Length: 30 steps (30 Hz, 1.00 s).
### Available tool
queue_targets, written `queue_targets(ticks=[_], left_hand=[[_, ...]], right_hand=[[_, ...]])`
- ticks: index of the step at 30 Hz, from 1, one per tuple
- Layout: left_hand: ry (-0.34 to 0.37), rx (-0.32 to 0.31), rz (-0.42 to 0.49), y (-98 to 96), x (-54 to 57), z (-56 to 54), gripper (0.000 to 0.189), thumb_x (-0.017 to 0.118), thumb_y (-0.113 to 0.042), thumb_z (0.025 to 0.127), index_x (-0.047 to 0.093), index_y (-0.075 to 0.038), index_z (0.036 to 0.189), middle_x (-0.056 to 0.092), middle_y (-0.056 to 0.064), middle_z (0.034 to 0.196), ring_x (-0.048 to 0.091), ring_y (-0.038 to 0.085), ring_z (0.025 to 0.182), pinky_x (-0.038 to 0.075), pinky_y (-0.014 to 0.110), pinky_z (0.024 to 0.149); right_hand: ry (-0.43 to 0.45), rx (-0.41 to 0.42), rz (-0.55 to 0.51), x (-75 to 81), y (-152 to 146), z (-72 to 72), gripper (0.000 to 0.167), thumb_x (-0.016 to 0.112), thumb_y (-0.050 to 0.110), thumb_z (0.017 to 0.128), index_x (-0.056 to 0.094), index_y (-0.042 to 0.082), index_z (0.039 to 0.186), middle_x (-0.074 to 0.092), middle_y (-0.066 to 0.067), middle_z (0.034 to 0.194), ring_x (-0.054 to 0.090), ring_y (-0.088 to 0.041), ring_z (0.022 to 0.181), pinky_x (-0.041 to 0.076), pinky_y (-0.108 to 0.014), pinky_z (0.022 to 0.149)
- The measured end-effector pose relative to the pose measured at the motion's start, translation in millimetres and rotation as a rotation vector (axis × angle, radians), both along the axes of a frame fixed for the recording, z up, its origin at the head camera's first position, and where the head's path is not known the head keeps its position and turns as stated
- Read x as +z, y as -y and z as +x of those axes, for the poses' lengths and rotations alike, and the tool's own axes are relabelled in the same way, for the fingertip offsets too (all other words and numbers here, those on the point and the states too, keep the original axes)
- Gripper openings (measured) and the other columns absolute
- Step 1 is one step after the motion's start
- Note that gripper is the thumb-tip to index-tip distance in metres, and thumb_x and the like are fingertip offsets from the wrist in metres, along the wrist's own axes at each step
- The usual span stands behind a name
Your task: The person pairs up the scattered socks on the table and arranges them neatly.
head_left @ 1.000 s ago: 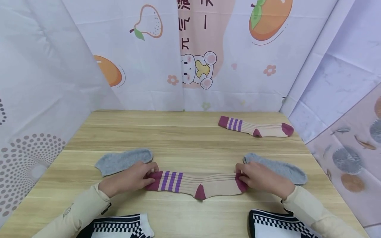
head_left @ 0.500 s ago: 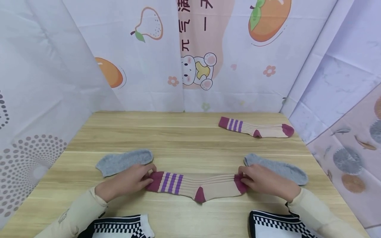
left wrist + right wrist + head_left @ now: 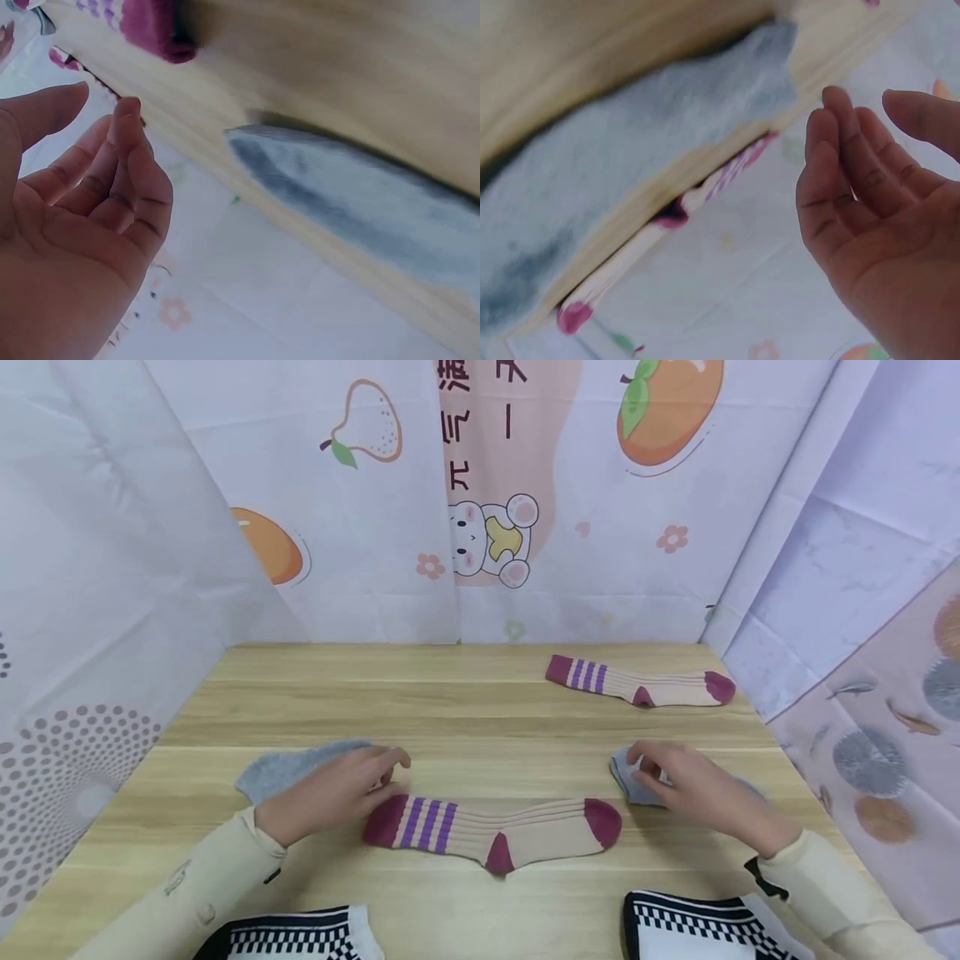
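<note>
The person's left hand point(image 3: 330, 792), left of centre in the head view, has loosely bent fingers, a narrow gap between thumb and fingertips, and holds nothing. The right hand point(image 3: 701, 789), right of centre, is likewise loosely bent and narrowly parted, holding nothing, over a grey sock. A pale printed curtain point(image 3: 382, 581) fills the top of the frame, and a wooden table point(image 3: 375, 706) spreads below it. The cream sock point(image 3: 543, 833) lies flat at lower centre, its maroon cuff near the left hand's thumb. A matching sock point(image 3: 678, 690) lies at upper right of the table. One grey sock point(image 3: 279, 770) lies partly behind the left hand, the other grey sock point(image 3: 645, 135) beneath the right. Two checked socks point(image 3: 697, 935) are cut off by the bottom edge.
</note>
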<state>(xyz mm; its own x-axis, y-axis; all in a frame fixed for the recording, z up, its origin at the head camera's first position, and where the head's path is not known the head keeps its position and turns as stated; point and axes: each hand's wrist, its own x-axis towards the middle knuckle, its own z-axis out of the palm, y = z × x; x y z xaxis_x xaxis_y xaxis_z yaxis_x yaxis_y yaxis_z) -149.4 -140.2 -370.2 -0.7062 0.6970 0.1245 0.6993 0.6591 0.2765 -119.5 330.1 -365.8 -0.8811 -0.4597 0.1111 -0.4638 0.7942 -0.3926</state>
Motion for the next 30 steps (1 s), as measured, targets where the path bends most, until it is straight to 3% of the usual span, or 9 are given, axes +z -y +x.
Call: queue_targets(ticks=[7,13,19,27,30], left_hand=[[-0.055,-0.05,-0.029,-33.5,0.1,-23.1,0.028,0.066,-0.021,0.096,0.061,-0.009,0.121,0.066,0.006,0.111,0.06,0.013,0.088,0.055,0.031,0.076],[-0.05,-0.116,-0.007,-66.9,2.1,-50.0,0.025,0.064,-0.018,0.098,0.061,-0.006,0.12,0.066,0.01,0.112,0.063,0.019,0.092,0.055,0.034,0.079],[-0.026,-0.185,0.013,-97.7,3.7,-78.1,0.024,0.064,-0.016,0.098,0.062,-0.002,0.117,0.065,0.012,0.109,0.062,0.018,0.088,0.054,0.032,0.077],[0.05,-0.191,-0.013,-132.9,-4.4,-107.0,0.027,0.062,-0.017,0.099,0.061,0.0,0.121,0.063,0.015,0.115,0.063,0.02,0.093,0.054,0.035,0.083],[0.079,-0.163,-0.021,-150.4,-1.9,-120.1,0.03,0.06,-0.019,0.101,0.059,0.0,0.124,0.062,0.016,0.119,0.062,0.021,0.096,0.053,0.036,0.086]], right_hand=[[-0.12,-0.083,0.029,1.8,-25,-5.1,0.02,0.069,0.006,0.092,0.066,-0.001,0.11,0.07,-0.012,0.102,0.066,-0.027,0.093,0.055,-0.048,0.08],[-0.183,-0.122,0.044,-2.7,-48,-9.3,0.026,0.068,0.008,0.092,0.063,-0.005,0.114,0.067,-0.022,0.11,0.061,-0.042,0.105,0.048,-0.058,0.088],[-0.192,-0.172,0.048,-4.4,-71,-20.9,0.031,0.067,0.008,0.093,0.059,-0.009,0.118,0.063,-0.027,0.115,0.056,-0.047,0.11,0.044,-0.061,0.09],[-0.121,-0.239,0.024,-9.7,-99,-41.9,0.039,0.065,0.012,0.096,0.052,-0.013,0.124,0.057,-0.036,0.121,0.05,-0.054,0.114,0.04,-0.065,0.094],[-0.146,-0.251,0.013,-11.0,-111,-51.9,0.039,0.066,0.007,0.095,0.052,-0.016,0.123,0.055,-0.039,0.12,0.049,-0.056,0.114,0.039,-0.066,0.095]])
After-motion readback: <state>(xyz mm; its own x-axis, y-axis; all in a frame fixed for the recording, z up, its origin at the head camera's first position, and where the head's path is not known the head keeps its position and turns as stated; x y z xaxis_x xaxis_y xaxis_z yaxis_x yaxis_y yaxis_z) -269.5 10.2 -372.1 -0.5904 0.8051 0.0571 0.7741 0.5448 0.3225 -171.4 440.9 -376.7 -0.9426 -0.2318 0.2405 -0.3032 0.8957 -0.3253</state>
